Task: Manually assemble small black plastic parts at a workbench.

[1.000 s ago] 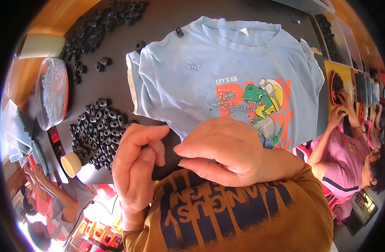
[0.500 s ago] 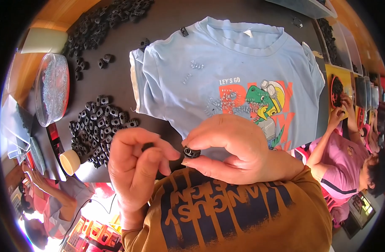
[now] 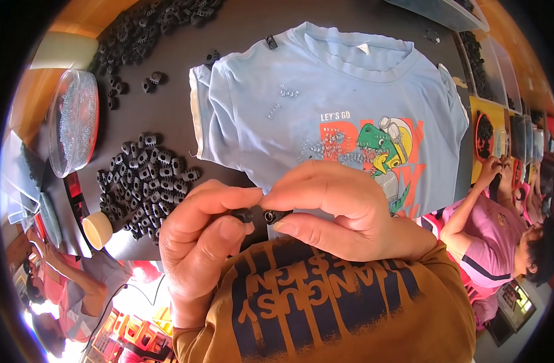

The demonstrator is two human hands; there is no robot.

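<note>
Dark table, biggest thing in view. Its right edge runs close by the shirt's right-hand sleeve; its near edge shows bright at lower left, then passes behind the left hand.

Pale blue shirt spread flat, collar away from the wearer, lower part reaching behind the right hand. Left-hand sleeve edge faces a strip of dark surface, open room between it and the black heaps.

Far heap of black pieces along the upper left border. Near heap of black pieces just beside the left hand, little room between.

Left hand and right hand raised at the near edge, in front of the shirt's lower corner. Index tips almost meet; cannot tell if they touch. Each pinches a part between thumb and finger.

Clear oval dish, glittering contents, near the left edge. Pale yellow cup at the near left corner, just off the near heap.

Ribbed black piece in the left pinch; hollow black piece in the right, open end facing left.

Smallest: tiny clear bits scattered on the shirt's print.
</note>
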